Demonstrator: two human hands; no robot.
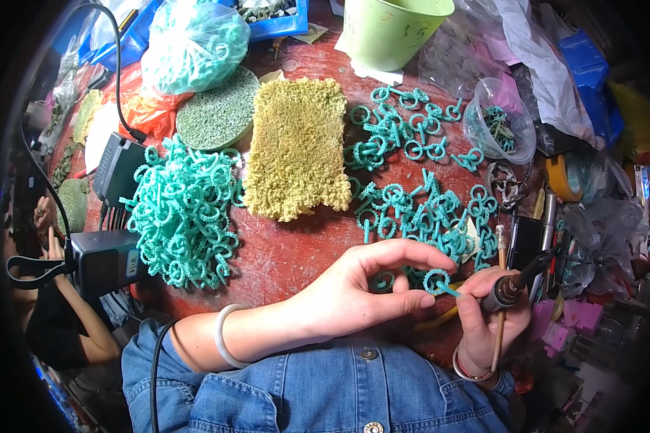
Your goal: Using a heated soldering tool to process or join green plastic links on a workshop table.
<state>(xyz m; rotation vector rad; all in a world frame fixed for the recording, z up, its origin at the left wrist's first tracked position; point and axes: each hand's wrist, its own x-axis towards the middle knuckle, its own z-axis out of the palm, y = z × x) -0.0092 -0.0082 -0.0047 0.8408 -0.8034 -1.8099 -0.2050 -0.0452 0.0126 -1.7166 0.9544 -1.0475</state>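
My right hand (495, 317) is closed, its fingertips pinching the stem of a turquoise beaded ring (437, 281). That hand also holds a dark, thick-bodied pen-like tool (513, 287) and a thin wooden stick (500, 328), which looks like a brush. Reaching in from the left, my left hand (368, 289) has its thumb and index finger apart on either side of the ring; whether they touch it I cannot tell. Just beyond both hands lie loose stemmed rings (422, 213) of the same kind. A larger heap of rings (180, 216) is piled at the left.
A yellow-green crumbly block (296, 144) lies mid-table beside a round green pad (218, 108). Behind are a ring-filled plastic bag (195, 47) and a green bucket (393, 32). A clear tub (500, 119) stands right. Black boxes (107, 261) with cables sit left, near another person's arm (83, 317).
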